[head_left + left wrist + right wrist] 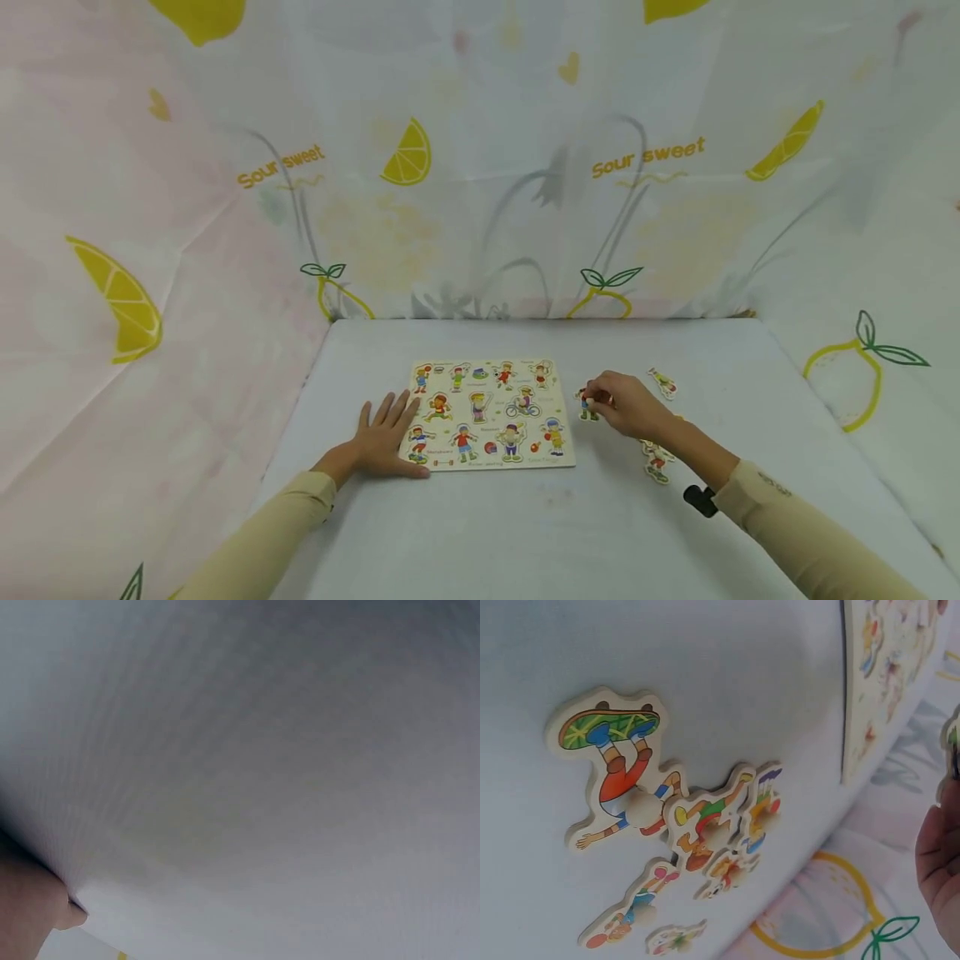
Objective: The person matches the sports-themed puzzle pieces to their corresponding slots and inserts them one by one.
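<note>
A wooden puzzle board point(487, 415) with pictures of children at sports lies flat on the table. My left hand point(386, 437), fingers spread, rests at the board's left edge. Only a bit of that left hand point(30, 907) shows in the left wrist view. To the right of the board, my right hand point(626, 404) pinches a puzzle piece point(589, 412) shaped like a child figure. In the right wrist view, the fingers point(941, 851) and the held piece point(952, 750) appear at the right border, partly cut off.
Several loose puzzle pieces, among them a skateboarder piece point(622, 776) and a runner piece point(709, 817), lie right of the board, some overlapping. One piece point(662, 383) sits farther back. A lemon-patterned curtain point(480, 167) surrounds the white table point(480, 533).
</note>
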A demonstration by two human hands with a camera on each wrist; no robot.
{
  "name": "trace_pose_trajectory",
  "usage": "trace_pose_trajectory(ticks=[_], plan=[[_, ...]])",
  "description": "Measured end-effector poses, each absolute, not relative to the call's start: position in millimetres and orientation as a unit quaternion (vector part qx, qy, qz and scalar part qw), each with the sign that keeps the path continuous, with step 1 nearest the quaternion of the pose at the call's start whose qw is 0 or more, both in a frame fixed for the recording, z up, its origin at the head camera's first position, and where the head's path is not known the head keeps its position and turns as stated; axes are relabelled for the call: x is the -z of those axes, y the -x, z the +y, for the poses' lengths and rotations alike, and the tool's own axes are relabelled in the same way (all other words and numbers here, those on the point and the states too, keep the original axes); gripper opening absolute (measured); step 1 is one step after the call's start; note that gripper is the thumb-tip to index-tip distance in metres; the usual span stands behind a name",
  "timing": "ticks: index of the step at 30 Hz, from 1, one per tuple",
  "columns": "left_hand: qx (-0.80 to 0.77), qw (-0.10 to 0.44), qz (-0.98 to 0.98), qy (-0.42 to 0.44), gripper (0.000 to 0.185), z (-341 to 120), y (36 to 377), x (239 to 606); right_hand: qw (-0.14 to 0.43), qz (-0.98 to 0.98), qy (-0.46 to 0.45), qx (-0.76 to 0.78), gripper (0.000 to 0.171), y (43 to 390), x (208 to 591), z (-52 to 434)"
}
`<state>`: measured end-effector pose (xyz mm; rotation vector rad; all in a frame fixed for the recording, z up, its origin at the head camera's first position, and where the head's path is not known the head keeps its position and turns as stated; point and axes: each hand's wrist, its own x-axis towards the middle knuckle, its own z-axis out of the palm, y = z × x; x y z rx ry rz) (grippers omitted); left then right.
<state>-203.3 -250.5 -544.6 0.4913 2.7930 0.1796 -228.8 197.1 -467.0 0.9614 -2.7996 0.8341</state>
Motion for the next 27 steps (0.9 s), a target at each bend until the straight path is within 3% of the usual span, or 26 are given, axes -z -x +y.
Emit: trace_pose_trajectory(ticks=[11, 27], plan=[[-0.068, 0.135, 0.973, -0.173, 0.131, -248, 203, 547, 0.061, -0.904, -0.314, -0.284, 0.012, 238, 473, 195], [-0.073, 0.139, 0.973, -0.169, 0.131, -247, 203, 546, 0.049, -0.905, -0.313, -0.285, 0.010, 249, 480, 178]])
